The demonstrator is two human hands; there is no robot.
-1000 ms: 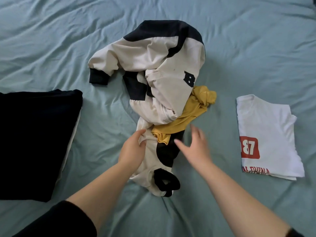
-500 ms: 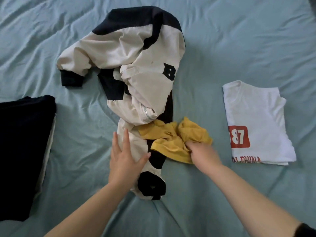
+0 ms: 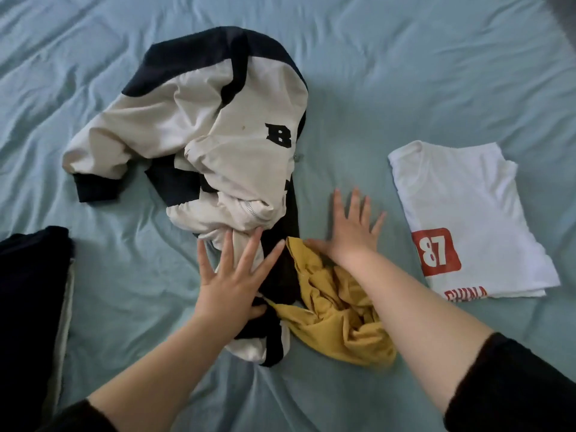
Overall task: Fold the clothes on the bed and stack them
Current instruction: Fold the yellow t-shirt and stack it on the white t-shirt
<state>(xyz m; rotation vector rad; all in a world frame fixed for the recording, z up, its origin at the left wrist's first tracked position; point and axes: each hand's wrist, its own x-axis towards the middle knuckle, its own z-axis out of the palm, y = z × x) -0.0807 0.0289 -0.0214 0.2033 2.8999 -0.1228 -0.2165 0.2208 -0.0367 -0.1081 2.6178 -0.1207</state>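
My left hand point(image 3: 237, 275) lies flat on the jacket point(image 3: 218, 145), my right hand point(image 3: 352, 232) flat on the sheet point(image 3: 358, 104), neither grasping; the yellow top point(image 3: 336, 322), crumpled near-centre, looks light and limp, best pinched at two corners.

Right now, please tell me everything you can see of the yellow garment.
The yellow garment is a crumpled heap of soft mustard fabric, unfolded, its type unclear. It lies on the blue-green sheet, its left edge against the cream-and-navy jacket. The right hand touches its top corner with the thumb; the forearm crosses above it.
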